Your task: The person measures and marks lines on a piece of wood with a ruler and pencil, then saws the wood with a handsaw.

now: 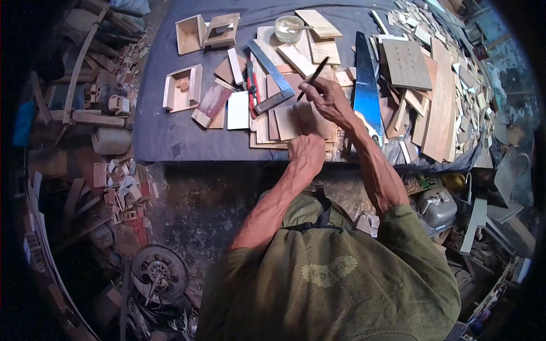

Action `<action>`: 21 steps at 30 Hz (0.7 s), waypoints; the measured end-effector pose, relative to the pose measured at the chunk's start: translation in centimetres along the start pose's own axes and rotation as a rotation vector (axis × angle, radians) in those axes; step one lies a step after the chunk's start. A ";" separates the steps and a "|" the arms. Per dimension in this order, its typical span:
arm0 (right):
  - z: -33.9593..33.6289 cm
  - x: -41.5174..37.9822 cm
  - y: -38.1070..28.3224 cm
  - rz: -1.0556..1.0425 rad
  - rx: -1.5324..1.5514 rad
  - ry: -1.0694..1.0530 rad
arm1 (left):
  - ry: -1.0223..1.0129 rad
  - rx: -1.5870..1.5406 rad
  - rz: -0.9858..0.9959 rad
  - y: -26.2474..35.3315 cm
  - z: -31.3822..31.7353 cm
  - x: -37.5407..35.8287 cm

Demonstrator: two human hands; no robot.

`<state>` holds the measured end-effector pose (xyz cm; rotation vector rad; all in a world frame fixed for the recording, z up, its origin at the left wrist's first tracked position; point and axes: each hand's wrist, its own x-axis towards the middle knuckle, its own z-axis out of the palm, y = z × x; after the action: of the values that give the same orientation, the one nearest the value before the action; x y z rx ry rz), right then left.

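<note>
My right hand (pixel 329 99) pinches a slim dark pencil (pixel 320 71), which slants up and away above the boards. My left hand (pixel 307 152) is closed at the near edge of a thin brown wooden board (pixel 288 122), its fingertips hidden beneath it. Left of the board rests a try square (pixel 273 74) with a blue-grey blade. A red utility knife (pixel 252 90) lies beside the square. On the right, a handsaw (pixel 366 91) with a blue and black blade points away from me.
Small wooden boxes (pixel 183 87) stand at the table's left. A glass bowl (pixel 289 29) with a stick across it sits at the back. Planks (pixel 435 102) and offcuts crowd the right side. A wheel (pixel 159 270) lies on the floor at lower left.
</note>
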<state>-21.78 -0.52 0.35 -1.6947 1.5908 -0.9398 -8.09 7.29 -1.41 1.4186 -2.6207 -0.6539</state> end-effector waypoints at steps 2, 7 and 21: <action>0.6 0.5 0.1 -0.122 -0.062 -0.065 | 0.015 -0.011 -0.006 0.0 0.0 -0.1; 1.3 1.3 -0.4 -0.233 -0.202 -0.260 | 0.029 -0.014 -0.003 0.0 0.4 0.2; 1.1 0.4 1.0 -0.188 -0.020 -0.002 | 0.011 -0.041 0.018 -0.5 0.2 0.1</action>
<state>-21.40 -0.99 -1.05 -1.8842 1.4630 -1.0161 -7.84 6.99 -1.81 1.3816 -2.5932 -0.6909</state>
